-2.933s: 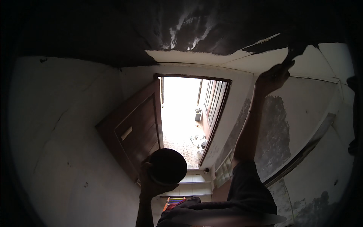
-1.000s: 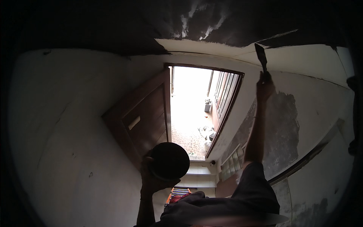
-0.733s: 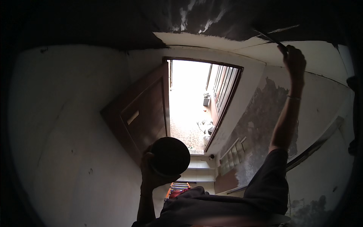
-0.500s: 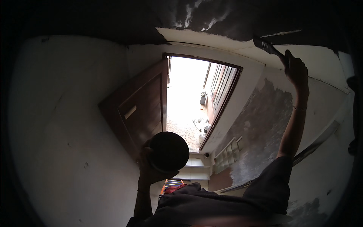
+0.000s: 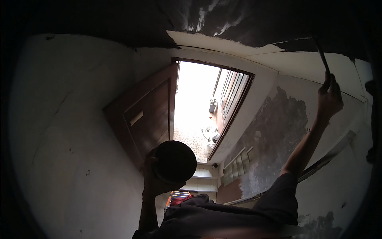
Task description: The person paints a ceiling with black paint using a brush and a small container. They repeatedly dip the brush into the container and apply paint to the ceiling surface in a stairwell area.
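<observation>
High on the right, my right hand [image 5: 330, 98] is closed around the handle of a paintbrush [image 5: 323, 57], seen nearly edge-on. The brush's far end meets the dark coating [image 5: 274, 24] overhead, beside a strip of pale, uncoated surface [image 5: 314, 59]. Lower down and left of the middle, my left hand [image 5: 153, 181] grips a round dark paint pot [image 5: 176, 161] from its side and underneath. What is inside the pot is too dark to make out.
A brown door [image 5: 147, 115] stands open by a bright doorway [image 5: 195, 99]. Patchy grey marks cover the right wall [image 5: 278, 123]. White steps [image 5: 199, 183] and part of an orange-framed ladder-like object [image 5: 172, 196] are below. A bare pale wall [image 5: 71, 131] rises on the left.
My right hand has moved right and slightly down, and the paintbrush has turned from showing its flat side to nearly edge-on. The pot has shifted only slightly in view.
</observation>
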`<state>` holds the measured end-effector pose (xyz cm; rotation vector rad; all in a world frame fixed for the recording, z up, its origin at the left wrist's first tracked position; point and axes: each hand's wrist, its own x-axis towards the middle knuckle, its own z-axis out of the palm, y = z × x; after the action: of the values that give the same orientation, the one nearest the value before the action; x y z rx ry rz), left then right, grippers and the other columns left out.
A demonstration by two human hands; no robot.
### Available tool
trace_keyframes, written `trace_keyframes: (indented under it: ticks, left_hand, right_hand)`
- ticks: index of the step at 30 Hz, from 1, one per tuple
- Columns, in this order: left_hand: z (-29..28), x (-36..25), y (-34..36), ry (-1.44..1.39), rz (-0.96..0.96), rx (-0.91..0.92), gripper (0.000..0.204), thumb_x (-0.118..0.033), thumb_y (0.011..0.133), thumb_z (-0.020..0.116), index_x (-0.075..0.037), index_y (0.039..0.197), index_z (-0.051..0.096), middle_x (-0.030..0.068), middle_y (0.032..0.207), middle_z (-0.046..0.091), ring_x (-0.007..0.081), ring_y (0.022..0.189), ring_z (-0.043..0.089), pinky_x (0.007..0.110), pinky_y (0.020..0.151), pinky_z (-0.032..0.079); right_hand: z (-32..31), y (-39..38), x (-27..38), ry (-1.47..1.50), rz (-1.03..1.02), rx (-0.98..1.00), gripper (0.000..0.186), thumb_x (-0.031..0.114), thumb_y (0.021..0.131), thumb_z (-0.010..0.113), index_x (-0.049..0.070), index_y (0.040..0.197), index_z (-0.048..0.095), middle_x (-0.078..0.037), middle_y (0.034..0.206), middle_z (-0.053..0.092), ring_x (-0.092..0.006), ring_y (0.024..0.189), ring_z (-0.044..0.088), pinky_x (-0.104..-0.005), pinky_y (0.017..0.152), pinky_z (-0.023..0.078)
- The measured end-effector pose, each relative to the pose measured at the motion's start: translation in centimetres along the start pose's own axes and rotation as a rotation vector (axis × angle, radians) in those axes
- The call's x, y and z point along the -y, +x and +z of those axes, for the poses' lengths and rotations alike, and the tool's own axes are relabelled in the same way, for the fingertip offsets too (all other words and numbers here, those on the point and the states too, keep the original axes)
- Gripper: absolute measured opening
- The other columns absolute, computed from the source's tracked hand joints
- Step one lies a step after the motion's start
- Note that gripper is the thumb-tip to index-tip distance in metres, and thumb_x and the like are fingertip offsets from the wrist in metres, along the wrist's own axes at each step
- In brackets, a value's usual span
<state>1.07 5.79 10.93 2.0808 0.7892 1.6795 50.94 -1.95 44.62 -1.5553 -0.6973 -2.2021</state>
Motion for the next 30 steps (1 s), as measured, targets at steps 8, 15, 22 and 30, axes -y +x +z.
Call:
trace_keyframes:
  ticks: [8, 15, 22, 30]
  left_hand:
    - [0.6, 0.0, -0.5, -0.09, -0.058, 0.047, 0.126, -0.028, 0.038, 0.104, -0.013, 0.14, 0.031, 0.0184, 0.143, 0.043, 0.0342, 0.132, 0.047, 0.05, 0.106, 0.045]
    - [0.2, 0.4, -0.4, 0.024, -0.04, -0.024, 0.119, -0.035, 0.043, 0.103, -0.012, 0.138, 0.035, 0.0201, 0.139, 0.047, 0.0371, 0.127, 0.051, 0.051, 0.103, 0.048]
    - [1.0, 1.9, -1.0, -0.113, -0.108, 0.049, 0.129, -0.032, 0.038, 0.103, -0.009, 0.141, 0.03, 0.0189, 0.142, 0.043, 0.0343, 0.132, 0.047, 0.05, 0.104, 0.046]
    - [0.9, 1.7, -0.4, -0.001, -0.049, 0.021, 0.121, -0.03, 0.041, 0.103, -0.015, 0.139, 0.032, 0.0184, 0.142, 0.043, 0.0347, 0.131, 0.047, 0.05, 0.103, 0.047]
  right_hand:
    - [4.1, 3.6, 2.6, -0.121, -0.173, 0.189, 0.015, 0.034, 0.097, 0.062, 0.021, 0.092, 0.065, 0.001, 0.075, 0.065, -0.0176, 0.062, 0.068, -0.0306, 0.052, 0.054]
    - [-2.2, 1.5, -1.6, 0.039, 0.024, -0.127, 0.022, 0.039, 0.098, 0.063, 0.024, 0.091, 0.078, 0.006, 0.081, 0.075, -0.0116, 0.062, 0.071, -0.0273, 0.049, 0.052]
    - [2.0, 4.7, 0.3, -0.175, -0.109, 0.093, 0.027, 0.042, 0.102, 0.053, 0.024, 0.1, 0.073, 0.005, 0.076, 0.071, -0.01, 0.057, 0.067, -0.0278, 0.049, 0.052]
    - [-4.8, 2.5, -4.9, -0.057, 0.123, -0.39, 0.024, 0.036, 0.097, 0.067, 0.016, 0.092, 0.081, -0.001, 0.086, 0.078, -0.0099, 0.063, 0.072, -0.0211, 0.048, 0.053]
